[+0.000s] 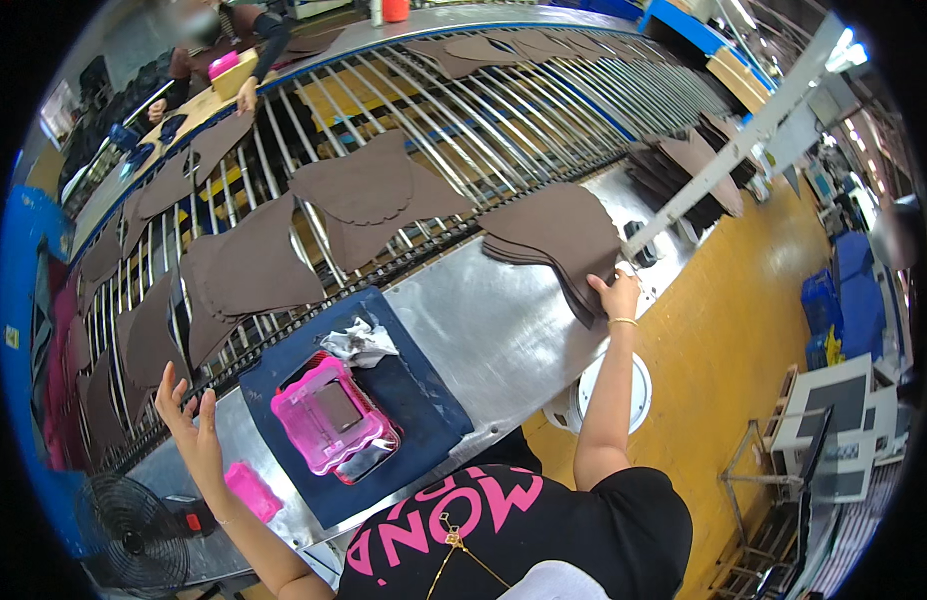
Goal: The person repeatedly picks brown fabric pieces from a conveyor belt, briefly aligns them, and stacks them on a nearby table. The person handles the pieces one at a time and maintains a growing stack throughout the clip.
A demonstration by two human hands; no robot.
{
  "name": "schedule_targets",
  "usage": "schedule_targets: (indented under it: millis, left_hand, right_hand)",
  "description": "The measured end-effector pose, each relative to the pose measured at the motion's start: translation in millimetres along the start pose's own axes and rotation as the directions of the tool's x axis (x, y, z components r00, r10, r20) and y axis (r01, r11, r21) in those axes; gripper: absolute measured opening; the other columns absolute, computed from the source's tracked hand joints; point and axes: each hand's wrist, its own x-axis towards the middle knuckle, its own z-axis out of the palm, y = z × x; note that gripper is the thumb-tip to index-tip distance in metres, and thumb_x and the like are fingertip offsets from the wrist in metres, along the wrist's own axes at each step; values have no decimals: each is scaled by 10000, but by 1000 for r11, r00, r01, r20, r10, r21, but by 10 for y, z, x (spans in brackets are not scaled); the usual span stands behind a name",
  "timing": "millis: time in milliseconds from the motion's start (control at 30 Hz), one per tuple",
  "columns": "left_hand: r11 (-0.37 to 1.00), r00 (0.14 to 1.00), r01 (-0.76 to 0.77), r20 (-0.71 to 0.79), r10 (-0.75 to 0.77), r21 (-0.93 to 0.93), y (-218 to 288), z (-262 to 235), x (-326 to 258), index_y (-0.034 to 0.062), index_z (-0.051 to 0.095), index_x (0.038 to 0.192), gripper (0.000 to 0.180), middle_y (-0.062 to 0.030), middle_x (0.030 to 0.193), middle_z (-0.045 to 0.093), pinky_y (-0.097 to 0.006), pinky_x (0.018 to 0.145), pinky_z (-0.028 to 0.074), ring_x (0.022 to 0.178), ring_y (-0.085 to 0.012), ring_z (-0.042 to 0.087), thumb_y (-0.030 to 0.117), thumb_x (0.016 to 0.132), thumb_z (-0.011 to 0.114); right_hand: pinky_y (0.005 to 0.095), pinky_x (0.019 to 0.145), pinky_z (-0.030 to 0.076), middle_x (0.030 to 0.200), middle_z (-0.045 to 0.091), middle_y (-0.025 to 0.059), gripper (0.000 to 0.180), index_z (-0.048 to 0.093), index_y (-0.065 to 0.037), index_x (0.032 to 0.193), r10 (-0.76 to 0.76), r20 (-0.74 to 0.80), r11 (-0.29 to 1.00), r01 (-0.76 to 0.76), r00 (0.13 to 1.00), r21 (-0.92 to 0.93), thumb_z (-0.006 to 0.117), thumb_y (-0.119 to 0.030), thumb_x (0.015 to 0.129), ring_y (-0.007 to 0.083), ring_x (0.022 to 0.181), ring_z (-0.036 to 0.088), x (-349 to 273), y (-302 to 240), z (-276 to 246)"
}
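Observation:
My right hand (618,297) is at the right edge of a stack of brown cut sheet pieces (549,225) on the metal table. Its thumb lies over the edge and the fingers are bent around it; their tips are partly hidden. My left hand (192,420) is raised beside the roller conveyor, empty, its fingers spread. Close to it, a flat brown piece (149,325) rests on the rollers. Between my hands, a pink scalloped plastic basket (319,440) sits on a dark blue mat (284,375), with a crumpled white cloth (362,343) beside it.
Overlapping brown pieces (384,185) lie along the roller conveyor (454,130). A slanted metal post (724,160) rises past the stack's right side. A pink lid (254,490) and a black fan (134,540) are at lower left. Another person's hand (247,97) touches a piece across the conveyor.

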Motion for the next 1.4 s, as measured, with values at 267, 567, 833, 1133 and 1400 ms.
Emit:
schedule_targets:
  millis: [267,567,833,1133,1400]
  left_hand:
    - [999,999,-40,-10,40,-6,-35,14,-100,123,396,1387,581,-90,1359,386,-387,952,401,1192,-239,454,266,884,649]
    - [999,998,43,-33,-44,-30,-227,-97,-298,124,392,1386,596,-85,1359,392,-391,942,406,1168,-237,477,235,866,662]
    - [999,1000,-1,-10,1,-36,47,20,-240,123,460,1343,596,-78,1271,446,-364,904,419,1106,-214,509,163,804,712]
    - [962,981,-192,-69,182,-191,558,245,-143,103,439,1365,626,-113,1303,448,-334,929,442,1129,-231,514,172,812,724]
    - [905,980,6,-179,-91,-426,430,-524,-308,-18,625,1077,218,-30,857,629,-186,500,481,640,-57,574,33,866,642]
  right_hand:
    - [475,937,428,1258,512,157,648,564,-82,1241,121,-222,963,-168,967,-211,751,-435,731,366,1177,470,-262,-429,-42]
    - [417,896,445,1108,587,187,540,569,6,1053,25,-201,994,-3,979,109,837,-226,646,346,1065,555,-17,-255,100]
    - [243,336,420,975,631,133,332,426,-59,1289,-271,39,875,229,962,428,450,-179,981,171,498,628,-467,-947,-623]
    - [219,349,435,860,624,101,213,436,-33,1131,-758,39,226,206,651,952,503,-153,969,179,507,621,-1401,-2195,-976]
    - [294,691,519,966,651,101,296,540,15,1116,-968,-92,-9,339,232,941,660,-73,859,173,792,655,-2119,-2756,-506]
